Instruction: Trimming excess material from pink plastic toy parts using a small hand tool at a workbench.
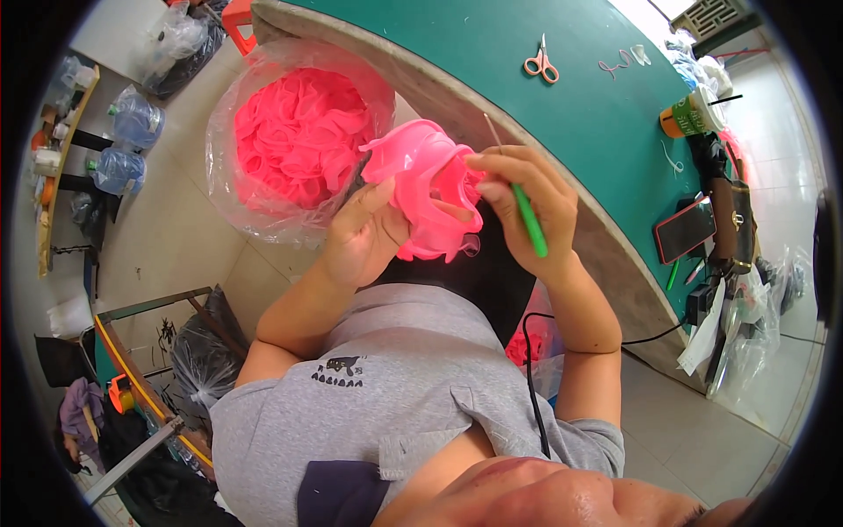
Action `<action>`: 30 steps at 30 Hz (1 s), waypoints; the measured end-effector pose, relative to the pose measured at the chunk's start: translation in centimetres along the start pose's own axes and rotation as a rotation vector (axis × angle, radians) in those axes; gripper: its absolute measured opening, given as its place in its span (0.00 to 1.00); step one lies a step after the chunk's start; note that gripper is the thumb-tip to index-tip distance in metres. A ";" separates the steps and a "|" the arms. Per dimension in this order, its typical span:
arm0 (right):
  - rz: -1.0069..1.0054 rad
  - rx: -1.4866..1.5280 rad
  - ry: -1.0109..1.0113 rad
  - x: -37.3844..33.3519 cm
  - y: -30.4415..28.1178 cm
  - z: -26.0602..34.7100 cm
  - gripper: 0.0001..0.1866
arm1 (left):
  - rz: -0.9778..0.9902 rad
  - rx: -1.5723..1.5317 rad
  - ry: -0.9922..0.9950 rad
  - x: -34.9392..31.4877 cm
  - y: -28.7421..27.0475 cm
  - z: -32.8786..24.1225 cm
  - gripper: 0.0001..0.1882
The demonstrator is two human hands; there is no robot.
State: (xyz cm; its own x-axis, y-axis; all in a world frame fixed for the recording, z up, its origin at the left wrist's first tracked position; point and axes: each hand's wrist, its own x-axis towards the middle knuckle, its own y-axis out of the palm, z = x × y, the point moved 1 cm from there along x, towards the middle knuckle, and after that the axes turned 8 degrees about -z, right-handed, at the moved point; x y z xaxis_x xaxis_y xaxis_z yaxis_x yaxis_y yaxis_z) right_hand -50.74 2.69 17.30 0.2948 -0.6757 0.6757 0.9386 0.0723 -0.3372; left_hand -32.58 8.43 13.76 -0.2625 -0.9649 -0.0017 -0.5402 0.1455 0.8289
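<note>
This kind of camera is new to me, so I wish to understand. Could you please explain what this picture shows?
There is no machine: a person works barehanded. A wide fisheye camera on the person's head looks down, so straight edges bend. The left hand holds a glossy pink item; the right hand grips a thin green-handled tool in its fingers. On the green table are scissors, a phone and a cup. A clear bag of pink pieces is beside the table.
</note>
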 end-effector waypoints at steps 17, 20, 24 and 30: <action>0.208 0.005 -0.391 -2.1 0.2 -1.4 0.09 | -0.304 0.229 -0.052 0.5 -0.3 0.8 0.21; -0.317 0.177 -0.278 -1.3 -1.6 -0.1 0.05 | -0.338 0.159 0.006 1.1 -2.2 0.0 0.21; -0.873 0.589 -0.045 0.5 -7.5 1.5 0.08 | -0.375 0.047 0.189 1.0 -5.9 -1.4 0.22; -1.006 0.814 -0.028 -1.7 -24.5 -1.9 0.08 | -0.245 -0.302 0.189 0.4 -9.5 -4.4 0.21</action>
State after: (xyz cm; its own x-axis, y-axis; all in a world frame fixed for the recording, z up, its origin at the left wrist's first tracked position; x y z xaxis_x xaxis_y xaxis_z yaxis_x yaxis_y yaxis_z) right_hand -74.60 0.68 23.18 -0.6056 -0.6789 0.4151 0.5846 -0.0256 0.8109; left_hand -24.02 5.65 8.38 0.0105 -0.9901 -0.1401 -0.3031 -0.1367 0.9431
